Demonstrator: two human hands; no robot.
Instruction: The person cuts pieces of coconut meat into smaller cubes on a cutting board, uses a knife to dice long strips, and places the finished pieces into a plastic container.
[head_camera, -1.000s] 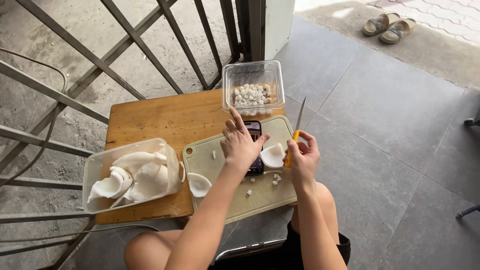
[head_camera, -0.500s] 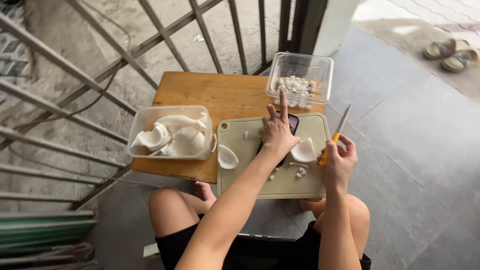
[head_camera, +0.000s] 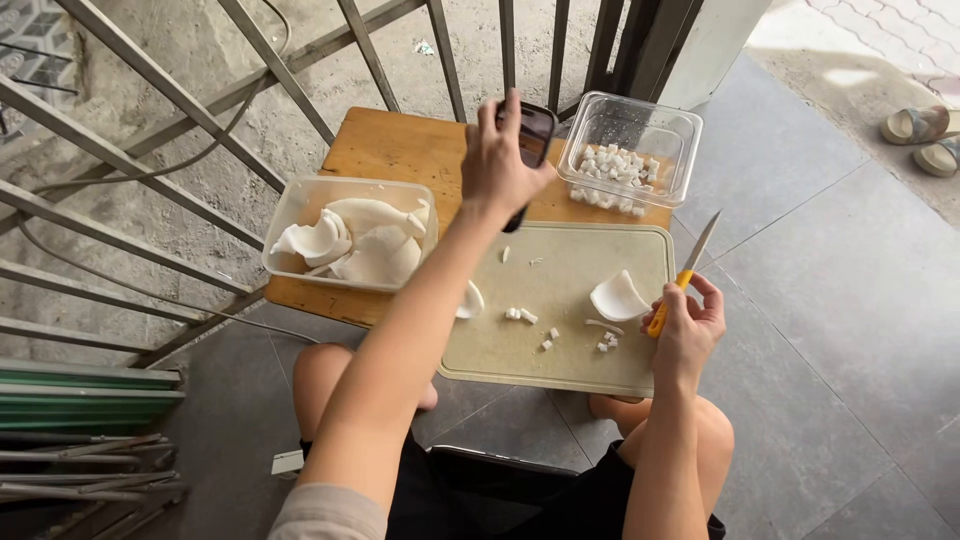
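- Clearly, the left hand (head_camera: 497, 165) is closed around a dark phone (head_camera: 528, 150) and holds it lifted above the wooden tabletop (head_camera: 400, 150), in the upper middle of the frame.
- Its grip looks to be only at the lower part of the smooth, glossy phone, so I judge it could slip and fall on the wood or into the clear tub of cubes (head_camera: 630, 150) just to the right of it.
- The right hand (head_camera: 688, 325) is closed on the yellow handle of a knife (head_camera: 685, 275), at the right edge of the cutting board (head_camera: 560, 300). The thin steel blade points up and away, toward the upper right.
- While attention goes to the phone, the bare blade could, I think, swing toward the left forearm or the knee below it.
- The board is pale, flat, with rounded corners, and its near edge hangs past the tabletop over the lap; a push there could tip it.
- On it lie a curved white coconut piece (head_camera: 617, 297), thick and shell-shaped, and some small white cubes (head_camera: 545, 335), which could roll off to the tiled floor.
- Another curved piece (head_camera: 470, 300) sits at the left edge of the board, partly hidden by the arm.
- At centre left a clear plastic tub (head_camera: 350, 235) holds larger white curved pieces, smooth and a little shiny.
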